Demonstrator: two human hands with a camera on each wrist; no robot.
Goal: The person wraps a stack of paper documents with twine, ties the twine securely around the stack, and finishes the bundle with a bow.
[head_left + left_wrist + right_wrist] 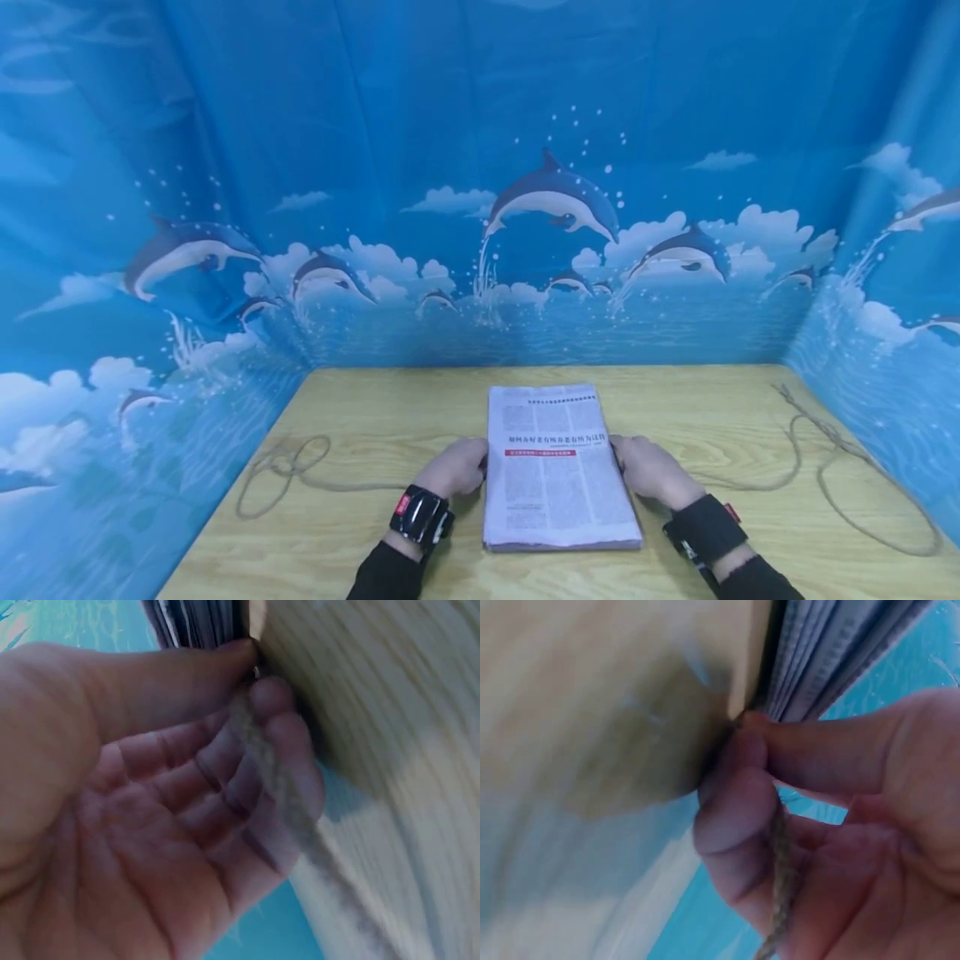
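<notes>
A thick stack of folded newspapers (558, 492) lies flat near the table's front, printed side up with a red headline strip. At its left side my left hand (459, 468) pinches a thin brown rope (285, 791) between thumb and forefinger, right by the paper edges. My right hand (651, 468) is at the opposite side; its thumb and fingertips pinch the rope (781, 877) close to the stack's lower edge. From each hand the rope trails outward over the table. Any part of it beneath the newspapers is hidden.
The light wood-grain table (420, 392) carries loose rope loops at left and right. A blue curtain (420, 100) printed with dolphins and clouds encloses its back and sides. Black bands (422, 517) are on both wrists.
</notes>
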